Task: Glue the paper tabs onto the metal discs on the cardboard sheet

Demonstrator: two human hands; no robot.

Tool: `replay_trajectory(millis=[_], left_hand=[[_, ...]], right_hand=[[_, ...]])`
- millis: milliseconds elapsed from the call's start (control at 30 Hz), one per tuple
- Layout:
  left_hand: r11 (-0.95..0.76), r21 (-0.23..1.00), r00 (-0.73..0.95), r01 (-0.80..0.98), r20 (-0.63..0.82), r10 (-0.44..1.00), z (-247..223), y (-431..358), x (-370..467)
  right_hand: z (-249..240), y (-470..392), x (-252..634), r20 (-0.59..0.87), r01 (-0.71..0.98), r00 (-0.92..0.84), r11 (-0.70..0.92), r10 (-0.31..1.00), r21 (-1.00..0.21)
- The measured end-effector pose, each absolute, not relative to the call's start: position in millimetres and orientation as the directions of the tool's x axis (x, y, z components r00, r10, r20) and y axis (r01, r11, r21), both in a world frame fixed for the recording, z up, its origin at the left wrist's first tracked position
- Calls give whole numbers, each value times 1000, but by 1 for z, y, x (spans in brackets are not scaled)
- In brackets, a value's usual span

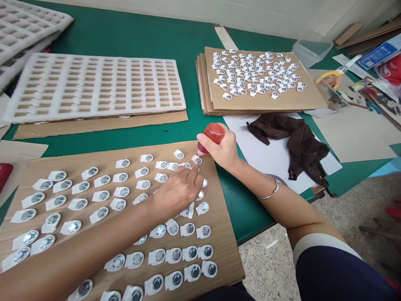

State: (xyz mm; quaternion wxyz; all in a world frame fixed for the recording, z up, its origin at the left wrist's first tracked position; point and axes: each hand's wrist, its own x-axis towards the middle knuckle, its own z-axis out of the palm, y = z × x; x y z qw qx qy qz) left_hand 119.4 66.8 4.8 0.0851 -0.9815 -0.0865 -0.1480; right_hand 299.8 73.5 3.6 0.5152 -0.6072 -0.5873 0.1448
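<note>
My right hand (224,146) is wrapped around a red squeeze bottle (214,133), tipped so that its nozzle points down at a small round metal part on a white tab (196,159). Just below that part, the fingertips of my left hand (183,186) are curled together against it. What they pinch, if anything, is hidden under the fingers. A pale narrow strip (189,210) shows beneath the left palm. Many similar tabbed parts lie in rough rows across the cardboard sheet (224,251), some of them covered by my left forearm.
Behind on the green table (131,31) lie a white foam tray (109,83) with rectangular slots and a cardboard stack (260,104) bearing more tabbed parts. To the right are a dark cloth (300,142) on paper, a clear plastic box (313,49) and yellow-handled scissors (328,76).
</note>
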Motion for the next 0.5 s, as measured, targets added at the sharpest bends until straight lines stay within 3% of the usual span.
replay_trajectory(millis=[300, 500], left_hand=[[-969, -141, 943, 204, 295, 155, 2, 69, 117], [-973, 93, 934, 213, 273, 231, 7, 77, 116]], right_hand=[[3, 73, 302, 429, 575, 268, 214, 862, -789], [3, 72, 303, 439, 591, 262, 216, 859, -777]])
